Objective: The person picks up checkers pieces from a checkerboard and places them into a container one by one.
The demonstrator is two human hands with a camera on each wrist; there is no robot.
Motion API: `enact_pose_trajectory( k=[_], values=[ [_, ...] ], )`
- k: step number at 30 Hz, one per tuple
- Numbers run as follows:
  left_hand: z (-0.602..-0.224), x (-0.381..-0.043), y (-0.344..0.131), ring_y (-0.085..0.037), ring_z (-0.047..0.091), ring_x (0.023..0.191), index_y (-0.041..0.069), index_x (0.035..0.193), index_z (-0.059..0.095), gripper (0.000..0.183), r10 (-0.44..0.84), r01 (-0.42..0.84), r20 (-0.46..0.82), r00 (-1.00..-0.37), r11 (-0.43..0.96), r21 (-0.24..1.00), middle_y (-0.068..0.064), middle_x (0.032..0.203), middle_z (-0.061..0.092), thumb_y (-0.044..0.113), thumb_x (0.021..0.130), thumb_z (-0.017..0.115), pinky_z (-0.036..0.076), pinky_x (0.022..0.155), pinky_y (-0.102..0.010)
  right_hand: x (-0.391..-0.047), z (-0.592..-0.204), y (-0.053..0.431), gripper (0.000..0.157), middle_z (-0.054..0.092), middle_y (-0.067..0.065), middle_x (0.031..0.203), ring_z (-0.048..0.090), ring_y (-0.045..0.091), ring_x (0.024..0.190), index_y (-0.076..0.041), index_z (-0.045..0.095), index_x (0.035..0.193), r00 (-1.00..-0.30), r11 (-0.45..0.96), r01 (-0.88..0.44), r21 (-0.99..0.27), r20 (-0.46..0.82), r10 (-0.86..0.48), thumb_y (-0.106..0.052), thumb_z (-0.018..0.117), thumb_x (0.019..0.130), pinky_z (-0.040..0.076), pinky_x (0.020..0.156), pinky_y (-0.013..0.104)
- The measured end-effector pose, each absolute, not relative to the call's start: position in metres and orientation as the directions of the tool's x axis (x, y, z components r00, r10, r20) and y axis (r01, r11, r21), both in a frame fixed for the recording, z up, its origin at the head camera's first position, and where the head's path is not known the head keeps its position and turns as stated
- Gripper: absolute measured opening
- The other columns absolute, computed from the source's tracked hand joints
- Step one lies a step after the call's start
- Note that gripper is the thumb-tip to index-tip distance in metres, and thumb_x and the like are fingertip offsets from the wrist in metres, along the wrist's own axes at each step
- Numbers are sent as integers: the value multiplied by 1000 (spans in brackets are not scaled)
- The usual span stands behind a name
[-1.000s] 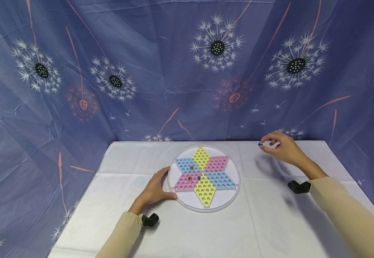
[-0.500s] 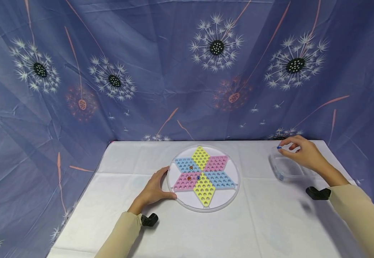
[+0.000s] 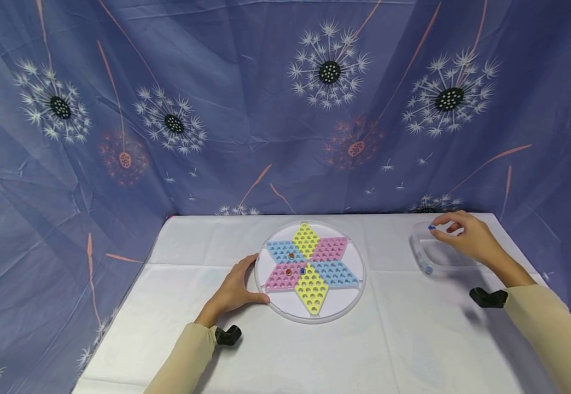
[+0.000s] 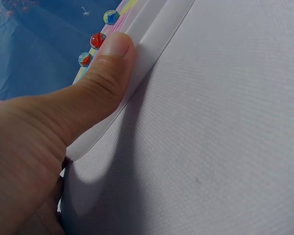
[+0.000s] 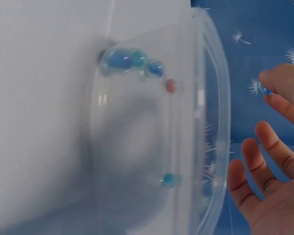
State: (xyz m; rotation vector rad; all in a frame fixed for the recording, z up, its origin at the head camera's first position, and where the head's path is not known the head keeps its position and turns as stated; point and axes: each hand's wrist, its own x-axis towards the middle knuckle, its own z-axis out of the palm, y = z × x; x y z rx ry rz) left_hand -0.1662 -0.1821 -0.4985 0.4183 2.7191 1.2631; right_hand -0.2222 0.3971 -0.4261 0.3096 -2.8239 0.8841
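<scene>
Head view, right hand point(image 3: 465, 239): pinching a blue marble point(image 3: 431, 227) between thumb and forefinger, right over the clear box point(image 3: 450, 268).
Left hand point(image 3: 235, 288): spread along the left rim of the star board point(image 3: 339, 306), touching, thumb at the near-left edge.
Star board: lying flat, around mid-width of the table point(image 3: 325, 361), close to its far edge.
On the board: one red marble point(image 3: 291, 256) in the blue point, another red marble point(image 3: 288, 272) in pink, a second blue marble point(image 3: 302, 271) just beside, near the centre.
Box: standing toward the table's far right corner, with loose marbles point(image 5: 118, 59) bunched at one end, blurred.
Progress: early going, apparently; just three seated, plenty left in the box.
Change: since a second ago, swung rightward with the right hand, from beside the box to above it; no change on the board.
</scene>
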Motion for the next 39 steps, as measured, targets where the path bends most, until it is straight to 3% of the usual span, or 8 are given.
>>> enact_pose_trajectory(
  k=[7, 23, 39],
  values=[
    [-498, -166, -182, -37, 35, 147, 8, 160, 35, 121, 298, 202, 16, -955, 609, 767, -11, 161, 40, 36, 62, 101, 29, 119, -57, -224, -440, 402, 27, 58, 19, 126, 60, 35, 97, -12, 73, 115, -972, 806, -224, -548, 190, -141, -31, 75, 96, 49, 66, 36],
    [-499, -167, -182, -38, 34, 147, 8, 160, 35, 122, 297, 201, 12, -955, 616, 762, -11, 161, 40, 36, 61, 101, 28, 120, -57, -224, -455, 398, 17, 64, 20, 107, 61, 30, 85, -9, 75, 106, -956, 829, -276, -487, 228, -184, -20, 77, 93, 47, 63, 37],
    [-498, -166, -182, -39, 31, 149, 8, 160, 35, 121, 290, 193, 7, -957, 617, 763, -12, 162, 38, 34, 61, 101, 26, 121, -57, -224, -457, 397, 18, 63, 20, 108, 60, 32, 87, -8, 75, 107, -963, 831, -257, -494, 201, -178, -19, 78, 93, 47, 65, 36]
  ],
)
